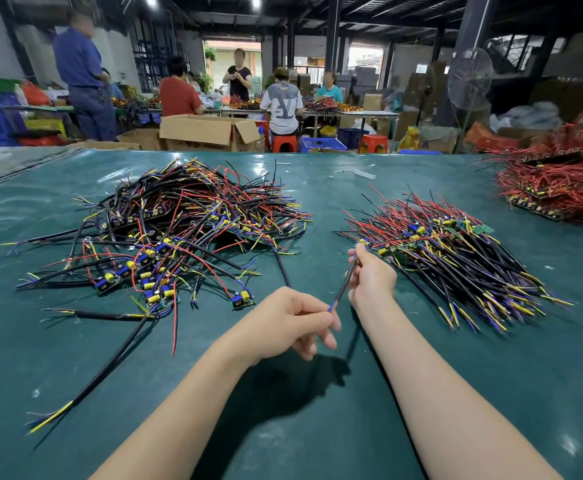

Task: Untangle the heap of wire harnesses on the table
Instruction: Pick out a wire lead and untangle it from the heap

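Teal plastic sheeting covers the table [300, 427], glossy and creased. One harness [342, 287] is held off it at centre frame, stretched on a slant between both hands. Left grip [290, 323], lower centre, is clamped on the near end, with thumb and forefinger pinched over the blue and yellow tails where they leave the black sleeve. Right grip [369, 275], just above and to the right, has its fingers curled round the upper stretch of the sleeve. The small yellow-and-blue board end [364, 242] pokes out past its fingertips. Judged purpose: drawing the piece taut and straight, board end leading, so it can be laid in line with the sorted pile [456, 261] right of centre, where boards lie along the far side and tails fan toward the near right. Tangled heap [179, 220] sits left of centre, well apart from the hands, wires crossing every way. A few strays, among them a long black cable [103, 372], trail toward lower left. Much of the heap looks left to do. Hard to make out: whether the held board end touches the sorted pile or hangs just short of it; the tail tips inside the left pinch; which wire joins which board deep in the heap. Red-wired stack [553, 192] at upper right runs off the frame edge.
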The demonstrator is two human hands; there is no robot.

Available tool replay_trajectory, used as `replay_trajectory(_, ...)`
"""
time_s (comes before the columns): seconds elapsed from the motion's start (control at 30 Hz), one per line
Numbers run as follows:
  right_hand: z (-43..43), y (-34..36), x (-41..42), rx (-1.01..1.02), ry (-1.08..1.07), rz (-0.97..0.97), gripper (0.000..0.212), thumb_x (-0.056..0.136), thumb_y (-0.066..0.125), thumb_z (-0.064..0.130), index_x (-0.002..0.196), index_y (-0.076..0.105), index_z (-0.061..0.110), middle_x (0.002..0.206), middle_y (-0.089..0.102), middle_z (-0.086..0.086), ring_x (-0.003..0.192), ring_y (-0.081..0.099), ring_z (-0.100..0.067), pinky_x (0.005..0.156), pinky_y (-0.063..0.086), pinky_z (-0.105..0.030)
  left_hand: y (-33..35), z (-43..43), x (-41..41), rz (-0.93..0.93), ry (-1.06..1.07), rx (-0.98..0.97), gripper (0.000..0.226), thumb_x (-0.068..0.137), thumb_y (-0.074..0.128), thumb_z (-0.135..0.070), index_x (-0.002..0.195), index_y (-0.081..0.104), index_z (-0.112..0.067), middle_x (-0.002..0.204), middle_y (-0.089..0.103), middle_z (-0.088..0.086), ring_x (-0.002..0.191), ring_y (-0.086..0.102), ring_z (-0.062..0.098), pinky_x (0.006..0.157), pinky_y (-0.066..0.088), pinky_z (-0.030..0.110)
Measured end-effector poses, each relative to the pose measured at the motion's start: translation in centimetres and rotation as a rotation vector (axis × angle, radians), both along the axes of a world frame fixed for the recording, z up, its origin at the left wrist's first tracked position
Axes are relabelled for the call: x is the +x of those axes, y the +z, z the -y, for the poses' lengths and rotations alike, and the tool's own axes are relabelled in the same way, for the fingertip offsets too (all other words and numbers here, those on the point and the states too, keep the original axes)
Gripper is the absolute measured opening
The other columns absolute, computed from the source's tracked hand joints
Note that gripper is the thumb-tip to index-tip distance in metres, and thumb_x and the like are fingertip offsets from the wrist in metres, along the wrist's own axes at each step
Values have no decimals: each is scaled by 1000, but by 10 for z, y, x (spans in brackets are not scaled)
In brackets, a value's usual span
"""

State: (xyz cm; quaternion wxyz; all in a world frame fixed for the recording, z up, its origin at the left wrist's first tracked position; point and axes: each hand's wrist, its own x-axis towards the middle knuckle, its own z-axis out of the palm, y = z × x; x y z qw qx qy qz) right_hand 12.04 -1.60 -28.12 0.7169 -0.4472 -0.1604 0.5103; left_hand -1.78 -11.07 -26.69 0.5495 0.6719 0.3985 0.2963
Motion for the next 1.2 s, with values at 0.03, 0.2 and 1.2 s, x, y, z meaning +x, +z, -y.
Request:
replay_trajectory(0.03,0,0,-1,4,10,-40,32,91,56,11,60,53,7,29,45,8,22,30,-1,30,23,-10,0,0,0,29,-4,8,28,94,47,-3,75,64,-13,57,66,-5,41,51,3,46,47,16)
replay_trajectory(0.2,-4,0,3,-20,17,-101,32,90,57,12,59,53,8,36,49,6,23,32,-1,30,24,-9,-6,5,5,32,4,-36,33,92,51,-10,65,66,-19,58,65,-6,44,52,3,45,46,17)
replay_trajectory(1.2,11,28,1,155,492,82,30,96,45,15,68,49,6,33,39,7,23,26,-1,26,18,-10,-14,6,-29,-191,194,329,33,72,41,-27,40,50,-26,41,48,-8,43,41,3,47,33,16)
